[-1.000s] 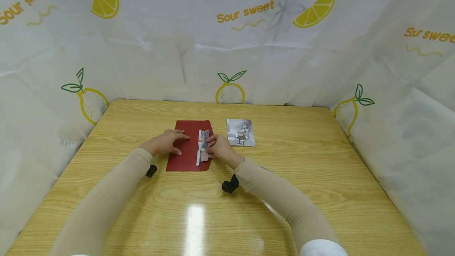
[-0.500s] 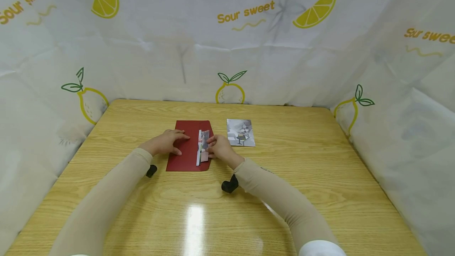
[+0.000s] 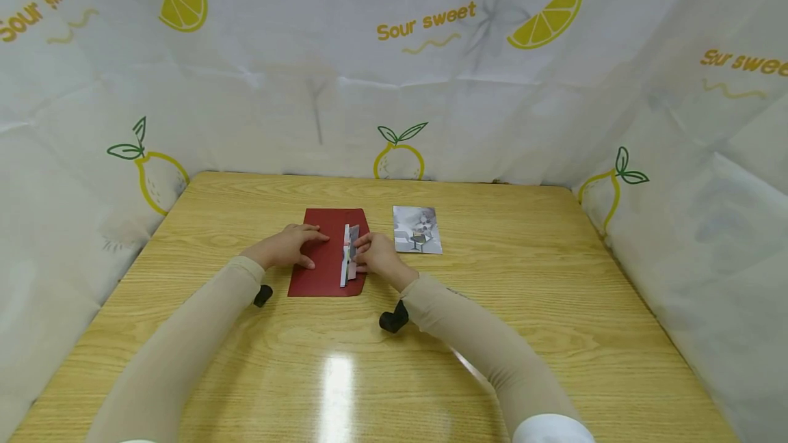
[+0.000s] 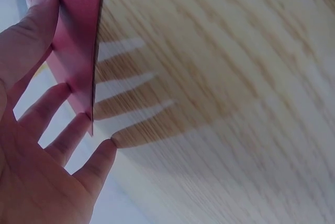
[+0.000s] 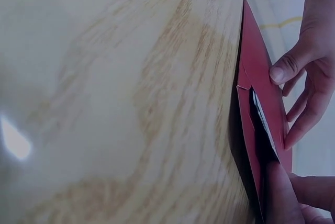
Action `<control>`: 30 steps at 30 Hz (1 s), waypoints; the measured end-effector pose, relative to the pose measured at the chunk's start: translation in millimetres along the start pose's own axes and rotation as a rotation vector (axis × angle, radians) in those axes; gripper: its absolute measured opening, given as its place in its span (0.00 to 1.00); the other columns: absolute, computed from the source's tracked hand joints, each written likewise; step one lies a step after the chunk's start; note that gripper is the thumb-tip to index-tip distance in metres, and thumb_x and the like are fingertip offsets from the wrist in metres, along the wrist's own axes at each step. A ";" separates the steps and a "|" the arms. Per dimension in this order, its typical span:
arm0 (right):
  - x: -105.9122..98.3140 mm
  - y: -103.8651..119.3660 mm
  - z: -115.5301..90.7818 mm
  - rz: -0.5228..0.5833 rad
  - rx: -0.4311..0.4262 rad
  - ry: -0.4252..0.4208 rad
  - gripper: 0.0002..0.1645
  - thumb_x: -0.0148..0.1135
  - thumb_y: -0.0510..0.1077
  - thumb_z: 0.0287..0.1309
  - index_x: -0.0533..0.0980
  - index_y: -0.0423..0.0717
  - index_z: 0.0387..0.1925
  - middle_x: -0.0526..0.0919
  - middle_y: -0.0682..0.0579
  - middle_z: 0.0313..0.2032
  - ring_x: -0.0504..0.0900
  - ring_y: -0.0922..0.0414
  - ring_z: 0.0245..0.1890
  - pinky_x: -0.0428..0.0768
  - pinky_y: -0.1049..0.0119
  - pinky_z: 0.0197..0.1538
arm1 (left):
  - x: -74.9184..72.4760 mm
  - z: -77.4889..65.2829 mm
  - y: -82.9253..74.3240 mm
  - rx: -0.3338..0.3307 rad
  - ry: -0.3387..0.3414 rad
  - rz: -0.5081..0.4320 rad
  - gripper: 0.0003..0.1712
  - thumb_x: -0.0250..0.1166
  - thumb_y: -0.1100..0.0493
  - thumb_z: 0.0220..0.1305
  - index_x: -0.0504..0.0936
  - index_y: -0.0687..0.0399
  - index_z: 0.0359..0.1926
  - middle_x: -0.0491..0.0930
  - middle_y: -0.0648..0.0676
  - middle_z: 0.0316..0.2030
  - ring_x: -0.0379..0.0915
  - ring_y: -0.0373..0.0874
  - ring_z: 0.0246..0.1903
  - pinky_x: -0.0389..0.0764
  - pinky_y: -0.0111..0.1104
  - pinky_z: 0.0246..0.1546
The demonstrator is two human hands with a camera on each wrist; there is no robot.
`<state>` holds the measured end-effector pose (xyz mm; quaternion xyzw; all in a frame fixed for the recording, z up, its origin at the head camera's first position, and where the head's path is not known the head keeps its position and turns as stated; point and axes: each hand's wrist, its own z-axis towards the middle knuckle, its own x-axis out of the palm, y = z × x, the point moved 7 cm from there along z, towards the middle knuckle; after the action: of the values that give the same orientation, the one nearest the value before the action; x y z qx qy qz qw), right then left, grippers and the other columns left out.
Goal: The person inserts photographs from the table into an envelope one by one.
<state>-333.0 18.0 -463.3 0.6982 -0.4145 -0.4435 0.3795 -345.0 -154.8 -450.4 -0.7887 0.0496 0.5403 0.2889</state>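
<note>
A red paper envelope (image 3: 315, 277) lies flat on the wooden table. My left hand (image 3: 286, 245) rests on its left part, fingers spread; in the left wrist view the thumb lies on the red paper (image 4: 78, 30) and the fingertips touch near its edge. At the envelope's right end, several picture cards (image 3: 352, 269) stand tilted, white edges up. My right hand (image 3: 380, 255) pinches them from the right. In the right wrist view the cards (image 5: 264, 122) sit in the gap by the red flap, with my right thumb (image 5: 280, 187) against their dark side. Their lower edge is hidden.
Another picture card (image 3: 418, 230), mostly grey, lies flat just beyond my right hand. Black wrist pieces hang under both forearms, one (image 3: 394, 318) below the right wrist. A white lemon-print cloth (image 3: 295, 115) surrounds the table's back and sides.
My right hand has moved slightly left with the cards, and less of their printed face shows. The left hand, the envelope and the loose card have stayed where they were.
</note>
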 end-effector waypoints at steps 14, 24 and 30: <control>1.0 -1.5 0.6 -0.027 -0.021 -0.016 0.13 0.60 0.27 0.58 0.76 0.36 0.46 0.75 0.48 0.30 0.80 0.55 0.26 0.84 0.65 0.28 | 0.9 0.5 1.6 0.000 -0.006 0.000 0.35 0.69 0.56 0.60 0.70 0.54 0.67 0.55 0.67 0.72 0.48 0.69 0.69 0.61 0.56 0.66; 0.5 -2.0 2.2 -0.056 -0.028 -0.035 0.13 0.61 0.28 0.58 0.76 0.37 0.45 0.74 0.48 0.35 0.80 0.55 0.29 0.84 0.65 0.27 | 0.5 0.1 -0.2 -0.008 -0.002 -0.007 0.35 0.69 0.56 0.60 0.70 0.54 0.67 0.55 0.67 0.72 0.47 0.69 0.69 0.60 0.57 0.66; 1.4 0.2 1.8 -0.051 -0.045 -0.026 0.13 0.61 0.27 0.58 0.77 0.36 0.45 0.75 0.47 0.35 0.80 0.55 0.28 0.84 0.65 0.27 | 0.5 0.3 -0.6 -0.010 -0.001 -0.011 0.35 0.69 0.57 0.60 0.70 0.54 0.67 0.55 0.67 0.72 0.47 0.69 0.69 0.61 0.56 0.66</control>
<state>-334.4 16.3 -464.1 0.6941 -0.3915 -0.4710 0.3783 -344.9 -154.1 -450.7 -0.7900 0.0425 0.5396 0.2881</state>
